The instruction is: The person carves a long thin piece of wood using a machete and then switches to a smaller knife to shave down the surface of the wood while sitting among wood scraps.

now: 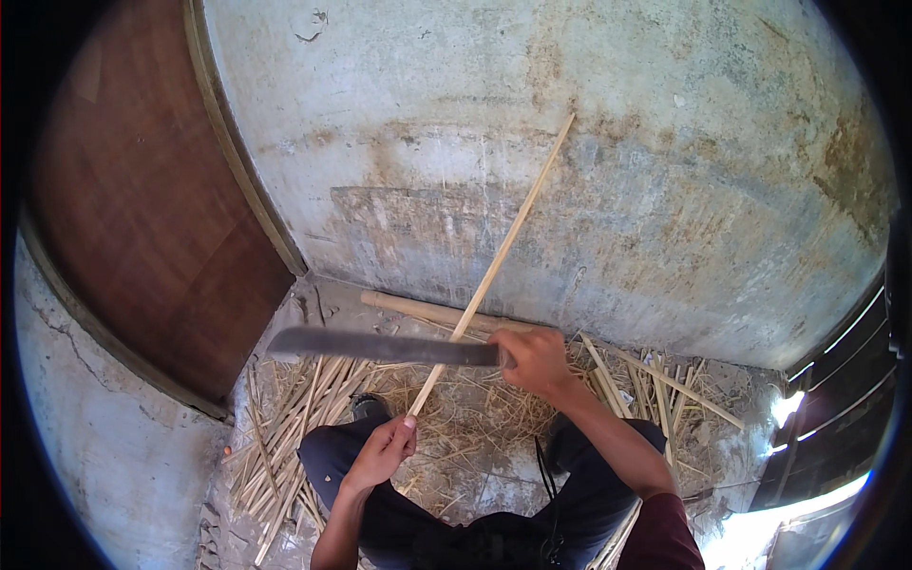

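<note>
1. Our right grip [535,359] is closed around the handle end of a machete [394,348], a long dark metal blade, slightly blurred, with a rounded tip.
2. Our left grip [382,452] is clenched on the lower end of a pale bamboo strip [513,233], thumb laid along it.
3. The strip is straight, narrow and flat-looking, slanting up and rightward from our left grip. The blade crosses in front of its lower part; we cannot tell whether they touch.
4. Our knees, in dark trousers [328,451], stand spread, leaving a gap below the blade. Curly, straw-like shavings [484,404] litter the floor between them.
5. Left of us lies a loose pile of thin split strips [302,418], their ends uneven; more split pieces [655,399] lie to our right, some wider.
6. A thick, rounded bamboo pole [418,306] lies along the foot of the wall [617,218], which is rough, stained plaster.
7. The machete's tip points toward a smooth brown door [157,190], with room between. The strip's far end shows against the wall; we cannot tell whether it touches.
</note>
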